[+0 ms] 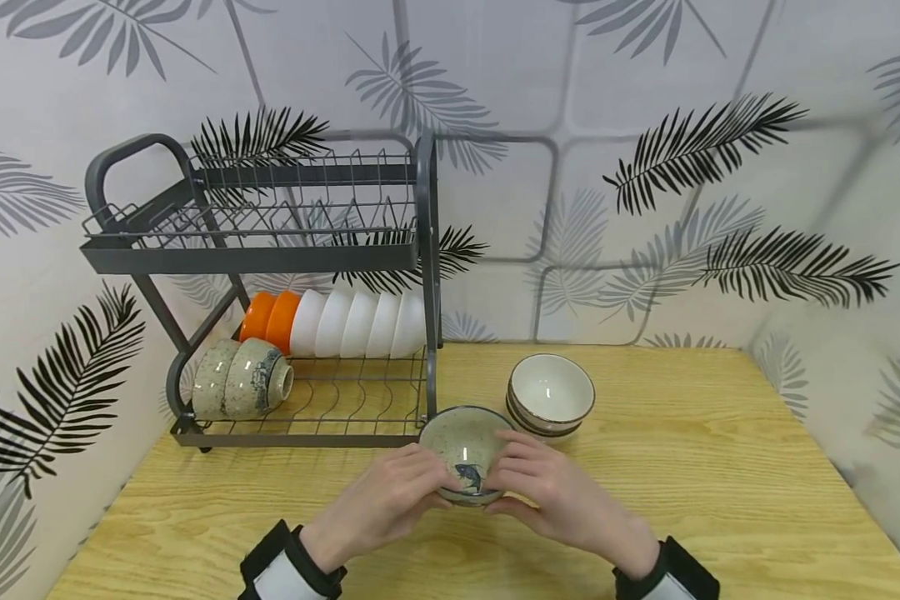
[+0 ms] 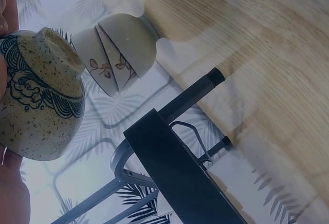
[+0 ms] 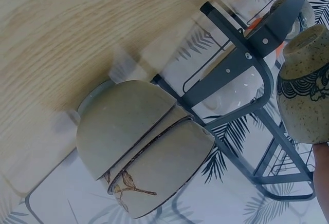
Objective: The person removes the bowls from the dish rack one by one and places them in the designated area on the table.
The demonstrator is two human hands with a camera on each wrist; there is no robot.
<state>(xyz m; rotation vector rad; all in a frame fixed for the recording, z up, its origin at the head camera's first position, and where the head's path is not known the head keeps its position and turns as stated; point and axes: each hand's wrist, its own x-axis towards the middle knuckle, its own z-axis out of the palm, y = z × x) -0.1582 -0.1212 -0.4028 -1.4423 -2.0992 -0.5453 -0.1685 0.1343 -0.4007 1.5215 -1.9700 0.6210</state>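
A speckled grey-beige bowl (image 1: pixel 461 437) with a blue fish inside is held between both hands, in front of the dish rack's right end. My left hand (image 1: pixel 390 492) grips its left rim. My right hand (image 1: pixel 543 492) grips the right side, fingers over the rim and thumb below. Both wrist views show the bowl's outside with a dark blue wave pattern and its foot, lifted off the table. Just behind the right hand stand stacked white bowls (image 1: pixel 551 389) with brown rims; the right wrist view shows brown leaf drawings on the stacked bowls (image 3: pixel 154 157).
A dark two-tier dish rack (image 1: pixel 300 439) stands at the back left. On its lower tier are orange bowls (image 1: pixel 258 317), several white bowls (image 1: pixel 360 323) on their sides, and speckled bowls (image 1: pixel 236 379) at the front left. Its upper wire tier (image 1: pixel 270 258) bears no dishes. A patterned wall (image 1: pixel 510 100) closes the back.
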